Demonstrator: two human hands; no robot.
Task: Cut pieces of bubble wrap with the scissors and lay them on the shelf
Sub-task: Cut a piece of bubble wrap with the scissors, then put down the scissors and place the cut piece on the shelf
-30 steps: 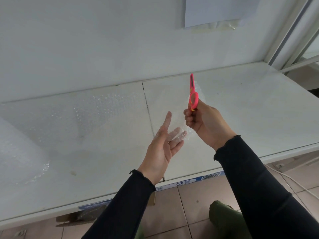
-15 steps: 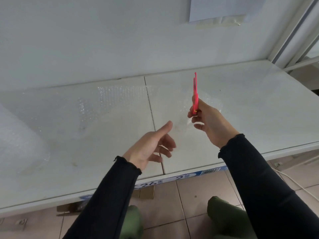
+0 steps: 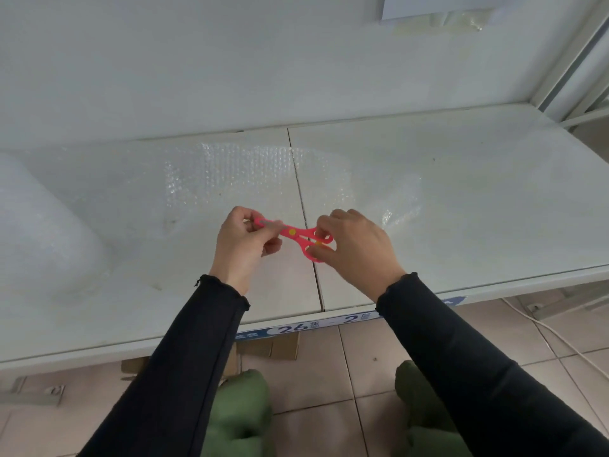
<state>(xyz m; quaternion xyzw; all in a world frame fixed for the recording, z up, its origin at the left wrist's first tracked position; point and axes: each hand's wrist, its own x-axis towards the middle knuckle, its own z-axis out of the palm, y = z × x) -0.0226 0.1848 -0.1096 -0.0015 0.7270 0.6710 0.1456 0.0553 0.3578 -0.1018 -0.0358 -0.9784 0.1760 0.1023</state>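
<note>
Small pink scissors [image 3: 294,234] are held level between both hands, just above the white shelf [image 3: 478,199]. My left hand [image 3: 242,245] pinches the blade tips. My right hand [image 3: 354,247] grips the handle rings from the right. A clear sheet of bubble wrap [image 3: 230,173] lies flat on the shelf behind my hands. Another cut piece [image 3: 382,196] lies to its right, past the seam. A thick roll of bubble wrap [image 3: 39,232] fills the shelf's left end.
A seam [image 3: 304,222] divides the shelf's two panels and runs under the scissors. The white back wall [image 3: 263,61] rises behind. A metal upright [image 3: 573,54] stands at the right. Tiled floor and a white cable [image 3: 560,338] lie below the front edge.
The scissors went from pointing upright in my right hand to lying level. My left hand rose and took the blade tips. The cut piece has left my hands and lies on the shelf.
</note>
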